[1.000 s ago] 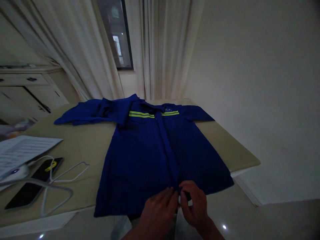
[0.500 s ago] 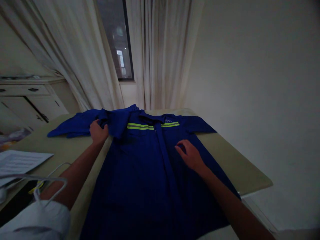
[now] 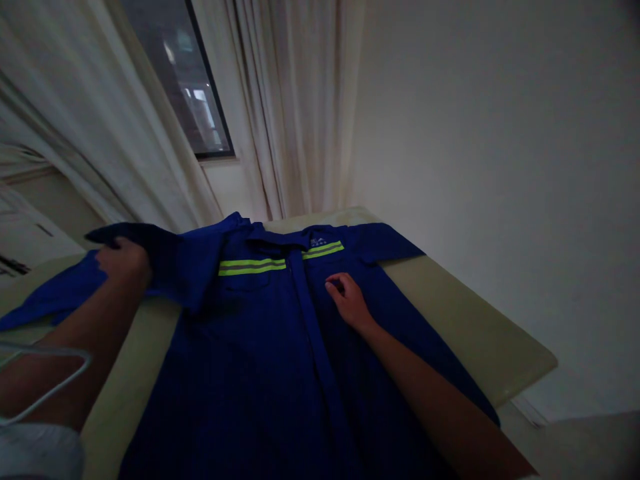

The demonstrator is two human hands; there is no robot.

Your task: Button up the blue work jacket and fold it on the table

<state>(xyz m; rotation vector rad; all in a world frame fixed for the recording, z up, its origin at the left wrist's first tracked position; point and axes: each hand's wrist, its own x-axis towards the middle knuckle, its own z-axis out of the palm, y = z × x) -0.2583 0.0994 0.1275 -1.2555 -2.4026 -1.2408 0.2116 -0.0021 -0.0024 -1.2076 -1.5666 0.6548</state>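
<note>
A dark blue work jacket (image 3: 250, 373) lies spread front side up, its collar at the far end. Yellow-green reflective bands (image 3: 253, 267) cross its chest on both sides of the front placket. My left hand (image 3: 125, 263) is closed on the jacket's left-side sleeve (image 3: 173, 257), lifting part of it in a fold. The rest of that sleeve trails to the left. Over the right chest, below the band, my right hand (image 3: 347, 300) has loosely curled fingers, with a gap between thumb and forefinger and nothing visible in them. Whether it touches the cloth I cannot tell.
The jacket rests on a pale greenish-beige table (image 3: 465, 327). Light curtains (image 3: 300, 120) and a dark window (image 3: 190, 87) stand behind it, a plain wall (image 3: 490, 167) to the right. A white cabinet (image 3: 30, 227) is at the left. A pale cord (image 3: 75, 353) crosses near my left forearm.
My left hand has moved left and up, raising and folding the sleeve. My right hand stays over the chest with its fingers curled. The view has shifted and tilted.
</note>
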